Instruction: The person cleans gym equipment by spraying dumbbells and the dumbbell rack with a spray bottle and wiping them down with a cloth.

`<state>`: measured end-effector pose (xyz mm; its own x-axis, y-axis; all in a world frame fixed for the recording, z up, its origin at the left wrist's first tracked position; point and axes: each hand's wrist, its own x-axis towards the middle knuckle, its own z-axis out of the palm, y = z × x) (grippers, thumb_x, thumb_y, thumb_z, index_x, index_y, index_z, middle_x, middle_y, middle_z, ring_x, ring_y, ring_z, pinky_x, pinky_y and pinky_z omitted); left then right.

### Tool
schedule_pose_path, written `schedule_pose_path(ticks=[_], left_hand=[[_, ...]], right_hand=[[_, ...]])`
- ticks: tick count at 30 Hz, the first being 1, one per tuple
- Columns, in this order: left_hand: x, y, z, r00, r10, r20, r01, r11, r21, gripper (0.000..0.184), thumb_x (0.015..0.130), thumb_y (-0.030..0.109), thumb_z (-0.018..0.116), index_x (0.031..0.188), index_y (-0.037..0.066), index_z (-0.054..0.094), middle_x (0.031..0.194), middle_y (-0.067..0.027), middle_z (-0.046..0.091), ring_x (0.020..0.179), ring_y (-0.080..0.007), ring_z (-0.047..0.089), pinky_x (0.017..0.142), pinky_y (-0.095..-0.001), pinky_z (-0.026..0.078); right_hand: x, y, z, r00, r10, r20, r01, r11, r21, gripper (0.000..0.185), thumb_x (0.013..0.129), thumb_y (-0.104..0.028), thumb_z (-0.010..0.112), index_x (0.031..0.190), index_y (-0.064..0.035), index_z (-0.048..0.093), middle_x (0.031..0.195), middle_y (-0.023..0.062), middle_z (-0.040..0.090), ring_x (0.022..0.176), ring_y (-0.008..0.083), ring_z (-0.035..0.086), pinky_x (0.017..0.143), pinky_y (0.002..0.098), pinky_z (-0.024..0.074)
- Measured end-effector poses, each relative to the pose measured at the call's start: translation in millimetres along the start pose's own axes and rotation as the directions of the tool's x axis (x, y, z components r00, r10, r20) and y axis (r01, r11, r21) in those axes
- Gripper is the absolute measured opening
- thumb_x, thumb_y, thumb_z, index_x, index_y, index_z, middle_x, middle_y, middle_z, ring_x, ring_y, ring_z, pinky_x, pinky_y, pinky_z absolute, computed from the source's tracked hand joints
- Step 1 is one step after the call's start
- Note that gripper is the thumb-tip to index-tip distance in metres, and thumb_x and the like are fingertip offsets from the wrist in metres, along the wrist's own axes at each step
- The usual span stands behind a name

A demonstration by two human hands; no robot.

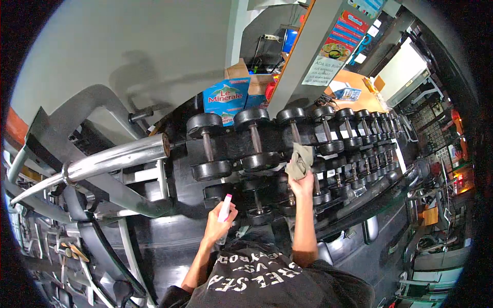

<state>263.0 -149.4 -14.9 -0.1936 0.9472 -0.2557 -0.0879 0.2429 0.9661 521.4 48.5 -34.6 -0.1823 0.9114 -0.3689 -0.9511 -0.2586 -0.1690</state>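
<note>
My left hand (220,224) is wrapped round a white spray bottle (224,211) with a pink nozzle tip, held low in front of the dumbbell rack. Farther forward, my right hand (302,184) grips a greyish-beige cloth (300,160). The cloth lies over the near end of a black dumbbell (294,120) on the upper tier, hiding that end. To its left on the same tier are another dumbbell (255,137) and one more (207,146) at the row's end. A lower-tier dumbbell (258,203) sits between my two hands.
Several more dumbbells run off to the right along both tiers. A weight machine with a thick chrome bar (120,155) stands at the left. Behind the rack are blue Le Minerale boxes (226,96), a grey pillar (308,56) with posters, and an orange counter (349,79).
</note>
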Motion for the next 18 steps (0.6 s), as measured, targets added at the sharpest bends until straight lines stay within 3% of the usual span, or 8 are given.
schedule_pose_path(ticks=[1,4,7,8,10,14,18], left_hand=[[0.0,0.8,1.7,1.0,0.0,0.004,0.0,1.0,-0.004,0.02,0.083,0.015,0.068,0.096,0.003,0.059,0.073,-0.0006,0.06,0.052,-0.0071,0.052,0.047,-0.0246,0.043],[2.5,-3.4,8.3,0.999,-0.027,0.024,0.026,0.999,0.023,0.021,0.082,0.015,0.069,0.096,0.004,0.06,0.075,-0.0006,0.059,0.058,-0.0086,0.054,0.053,-0.0257,0.045],[1.5,-8.9,16.6,0.999,0.04,0.005,-0.04,0.991,0.131,0.027,0.078,0.014,0.072,0.099,0.004,0.06,0.087,-0.004,0.058,0.077,-0.0143,0.055,0.069,-0.0297,0.046],[0.2,-6.9,19.2,0.999,0.034,-0.017,-0.032,0.991,0.129,0.027,0.078,0.014,0.072,0.099,0.004,0.06,0.087,-0.004,0.058,0.077,-0.0143,0.055,0.069,-0.0297,0.046],[-5.3,-4.8,26.1,0.984,0.172,-0.044,-0.162,0.973,0.164,0.034,0.075,0.015,0.075,0.103,0.004,0.06,0.094,-0.0067,0.058,0.08,-0.017,0.054,0.071,-0.0311,0.046],[-15.1,-15.5,46.1,0.957,0.271,-0.102,-0.229,0.924,0.307,0.043,0.075,0.016,0.076,0.11,0.003,0.056,0.104,-0.0097,0.054,0.092,-0.0211,0.053,0.082,-0.0325,0.044],[-27.9,-25.7,82.7,0.965,0.194,-0.175,-0.146,0.957,0.252,0.05,0.076,0.017,0.074,0.117,0.001,0.049,0.109,-0.0114,0.051,0.099,-0.0224,0.051,0.088,-0.0337,0.042]], right_hand=[[-9.3,-6.4,6.9,0.999,-0.038,-0.01,0.037,0.991,-0.125,0.034,0.093,-0.027,0.049,0.118,-0.0053,0.057,0.117,0.0108,0.062,0.109,0.0282,0.059,0.099,0.0468,0.0458],[-33.7,-6.1,15.2,0.996,-0.048,0.073,0.064,0.967,-0.247,0.038,0.092,-0.032,0.052,0.124,-0.0101,0.052,0.123,0.0075,0.058,0.112,0.0272,0.057,0.102,0.0487,0.0424],[-42.1,1.7,4.0,0.997,0.026,0.074,-0.005,0.963,-0.27,0.039,0.094,-0.034,0.049,0.125,-0.0109,0.051,0.123,0.007,0.057,0.111,0.0264,0.057,0.099,0.0478,0.0442],[-42.3,5.9,1.4,0.999,0.023,0.029,-0.015,0.963,-0.269,0.039,0.094,-0.034,0.05,0.125,-0.0103,0.051,0.123,0.0073,0.057,0.11,0.0257,0.057,0.097,0.0466,0.0459],[-38.0,5.7,-11.1,0.985,0.151,0.086,-0.121,0.952,-0.281,0.038,0.093,-0.033,0.051,0.124,-0.0099,0.051,0.123,0.0078,0.057,0.11,0.0254,0.057,0.096,0.0451,0.0466],[-32.9,-3.9,-20.7,0.972,0.235,0.022,-0.216,0.922,-0.322,0.038,0.094,-0.032,0.048,0.125,-0.0098,0.05,0.121,0.0087,0.057,0.108,0.0261,0.058,0.095,0.0455,0.0473],[-34.2,-32.0,-24.4,0.945,0.324,0.032,-0.292,0.886,-0.362,0.035,0.094,-0.031,0.051,0.121,-0.0088,0.054,0.119,0.0082,0.06,0.108,0.0246,0.058,0.093,0.0435,0.0483]])
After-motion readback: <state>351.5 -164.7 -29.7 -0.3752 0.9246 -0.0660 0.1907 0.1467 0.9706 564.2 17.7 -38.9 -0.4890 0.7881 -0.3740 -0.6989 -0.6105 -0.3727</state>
